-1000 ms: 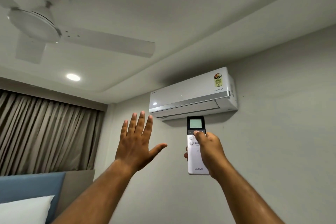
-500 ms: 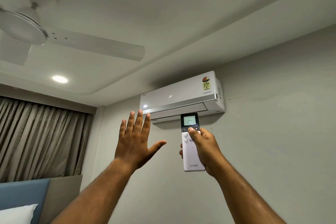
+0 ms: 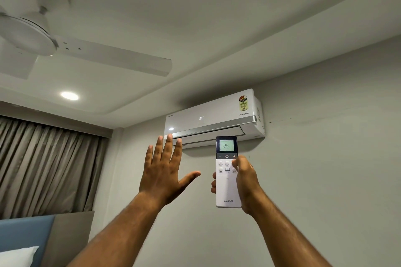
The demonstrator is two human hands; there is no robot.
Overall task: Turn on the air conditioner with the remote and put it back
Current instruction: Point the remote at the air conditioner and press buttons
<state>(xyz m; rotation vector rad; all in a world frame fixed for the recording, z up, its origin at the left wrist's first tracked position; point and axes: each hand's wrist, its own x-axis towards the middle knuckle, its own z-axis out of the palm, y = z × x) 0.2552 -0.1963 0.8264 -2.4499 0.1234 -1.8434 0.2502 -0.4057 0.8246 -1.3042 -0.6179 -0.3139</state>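
A white air conditioner (image 3: 213,116) hangs high on the grey wall; its front panel shows a lit "24" and its lower flap is slightly apart from the body. My right hand (image 3: 246,182) grips a white remote (image 3: 227,188) upright, just below the unit. The remote's screen reads 24, and my thumb rests off the power button, by the right-hand keys. My left hand (image 3: 165,173) is raised beside the remote, palm toward the wall, fingers spread, holding nothing.
A white ceiling fan (image 3: 65,50) hangs at the upper left, near a lit recessed lamp (image 3: 69,96). Grey curtains (image 3: 47,167) cover the left wall. Below them are a blue headboard (image 3: 23,236) and a white pillow (image 3: 17,256).
The unit's display and the remote's screen lit up with 24. My right thumb slid off the power button to the right. The unit's flap has opened a little.
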